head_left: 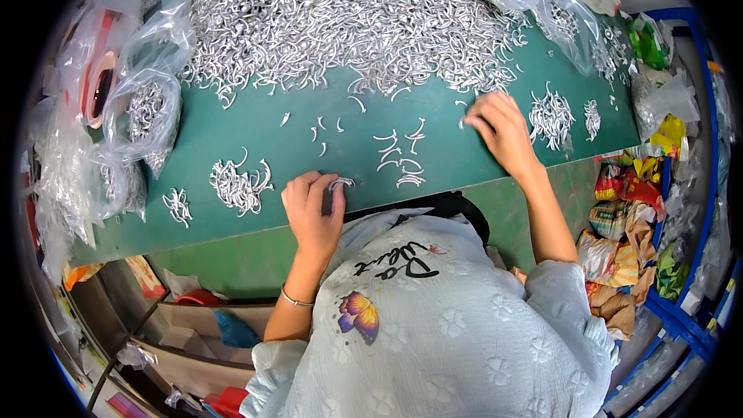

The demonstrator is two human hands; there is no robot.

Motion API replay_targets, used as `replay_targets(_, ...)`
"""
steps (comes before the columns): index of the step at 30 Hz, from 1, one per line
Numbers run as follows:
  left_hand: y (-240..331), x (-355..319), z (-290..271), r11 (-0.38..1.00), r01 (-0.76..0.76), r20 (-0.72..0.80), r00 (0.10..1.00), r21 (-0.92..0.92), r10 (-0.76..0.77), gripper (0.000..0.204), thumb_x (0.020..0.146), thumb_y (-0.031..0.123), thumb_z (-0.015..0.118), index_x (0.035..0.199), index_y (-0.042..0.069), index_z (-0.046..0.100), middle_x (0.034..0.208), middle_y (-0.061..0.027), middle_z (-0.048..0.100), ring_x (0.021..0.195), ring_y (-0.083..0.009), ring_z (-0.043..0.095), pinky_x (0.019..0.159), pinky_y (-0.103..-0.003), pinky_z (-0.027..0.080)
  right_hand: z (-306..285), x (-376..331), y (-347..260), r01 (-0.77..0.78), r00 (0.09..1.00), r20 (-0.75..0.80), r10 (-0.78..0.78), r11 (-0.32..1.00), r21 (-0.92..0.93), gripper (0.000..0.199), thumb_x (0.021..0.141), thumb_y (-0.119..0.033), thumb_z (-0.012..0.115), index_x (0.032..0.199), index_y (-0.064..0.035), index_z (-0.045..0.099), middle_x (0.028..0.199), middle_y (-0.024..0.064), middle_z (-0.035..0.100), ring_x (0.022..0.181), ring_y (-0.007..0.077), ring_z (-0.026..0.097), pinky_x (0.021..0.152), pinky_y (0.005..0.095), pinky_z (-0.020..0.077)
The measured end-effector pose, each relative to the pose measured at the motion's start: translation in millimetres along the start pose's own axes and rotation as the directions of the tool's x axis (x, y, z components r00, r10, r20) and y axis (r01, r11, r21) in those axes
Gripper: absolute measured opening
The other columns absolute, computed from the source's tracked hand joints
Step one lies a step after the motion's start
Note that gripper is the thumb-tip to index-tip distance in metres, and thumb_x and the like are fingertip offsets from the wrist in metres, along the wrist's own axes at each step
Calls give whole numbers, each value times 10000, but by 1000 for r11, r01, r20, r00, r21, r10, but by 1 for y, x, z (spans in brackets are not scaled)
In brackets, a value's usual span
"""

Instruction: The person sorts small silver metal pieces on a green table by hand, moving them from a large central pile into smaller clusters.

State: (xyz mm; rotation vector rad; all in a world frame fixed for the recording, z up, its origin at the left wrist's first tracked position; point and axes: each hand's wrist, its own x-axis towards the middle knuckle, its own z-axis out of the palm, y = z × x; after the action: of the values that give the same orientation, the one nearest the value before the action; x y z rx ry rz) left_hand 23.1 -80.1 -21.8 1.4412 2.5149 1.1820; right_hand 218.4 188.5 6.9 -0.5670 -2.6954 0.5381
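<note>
Near the front edge of the green table (294, 131), my left hand (313, 205) is closed, with a small curved silver metal piece (340, 183) between thumb and forefinger. Farther out to the right, my right hand (499, 128) has its fingers pinched together at another small silver piece (461, 123), below the big heap. Several curved pieces (398, 159) lie in a loose group between my hands. A few single pieces (319, 131) are scattered beyond my left hand. The big heap of such pieces (348, 23) covers the far part of the table.
Small piles (238, 186) lie left of my left hand, and others (551, 118) right of my right hand. Clear plastic bags of pieces (147, 112) stand at the left; another bag (561, 19) is at the far right. A blue rack (681, 325) stands beyond the right edge.
</note>
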Motion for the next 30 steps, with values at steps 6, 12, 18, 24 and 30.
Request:
replay_targets(6, -4, -2, 1, 1000, -9, 2, 1000, 7, 9, 244, 740, 32, 743, 967, 70, 662, 942, -87, 583, 865, -263, 555, 773, -375, 395, -5, 14, 4, -261, 935, -275, 226, 960, -100, 386, 787, -158, 762, 1109, -26, 597, 1142, 165, 561, 1063, 347, 518, 903, 417, 425)
replay_targets(12, -5, -3, 3, 1000, -20, -5, 1000, 17, 20, 238, 739, 31, 742, 960, 68, 664, 935, -91, 582, 859, -267, 553, 770, -375, 397, 39, 19, -18, -368, 916, -204, 347, 927, -74, 679, 790, -239, 766, 1321, 48, 455, 1378, 246, 395, 1266, 417, 366, 1011, 528, 308)
replay_targets(18, -1, -2, 0, 1000, -11, -8, 1000, 28, 11, 220, 743, 2, 728, 945, 48, 655, 920, -114, 582, 853, -293, 556, 787, -383, 419, 73, 49, -51, -313, 892, -266, 365, 924, 220, 759, 859, -220, 689, 1431, 83, 293, 1519, 342, 158, 1439, 487, 88, 1122, 614, 92)
replay_targets(24, 2, 2, 1, 999, -18, 0, 1000, 26, 18, 213, 747, -12, 719, 942, 39, 648, 908, -126, 583, 847, -302, 556, 787, -383, 430, 73, 80, -61, -42, 980, -162, 114, 919, 391, 539, 888, -138, 652, 1349, 39, 436, 1499, 227, 299, 1414, 390, 260, 1157, 451, 227)
replay_targets(30, -3, -2, 2, 1000, -22, -16, 1000, 22, 23, 223, 749, 15, 739, 953, 58, 662, 912, -95, 577, 830, -276, 545, 752, -373, 397, 26, 64, -30, -57, 933, -338, 127, 976, 210, 232, 778, -53, 713, 1006, -47, 668, 1062, 100, 651, 1040, 310, 584, 926, 432, 422)
